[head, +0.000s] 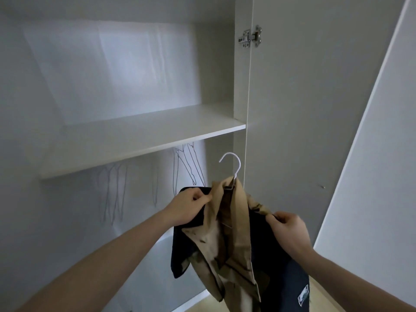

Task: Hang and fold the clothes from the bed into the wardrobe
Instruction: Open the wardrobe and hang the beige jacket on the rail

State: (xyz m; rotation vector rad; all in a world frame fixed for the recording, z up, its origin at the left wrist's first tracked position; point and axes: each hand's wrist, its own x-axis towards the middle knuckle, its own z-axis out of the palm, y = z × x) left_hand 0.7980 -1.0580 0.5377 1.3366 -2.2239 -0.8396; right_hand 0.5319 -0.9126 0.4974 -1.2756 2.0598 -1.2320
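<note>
A shirt (234,239) with a tan front and collar and dark navy sides hangs on a white hanger (231,163), whose hook sticks up above the collar. My left hand (189,207) pinches the shirt's left shoulder. My right hand (287,228) grips its right shoulder. I hold it in front of the open white wardrobe, just below the shelf (139,140) and near the right side wall.
Several thin wire hangers (189,167) hang under the shelf, more of them to the left (113,194). The open wardrobe door (315,109) with a metal hinge (251,37) stands at the right. A strip of light wooden floor (202,305) shows at the bottom.
</note>
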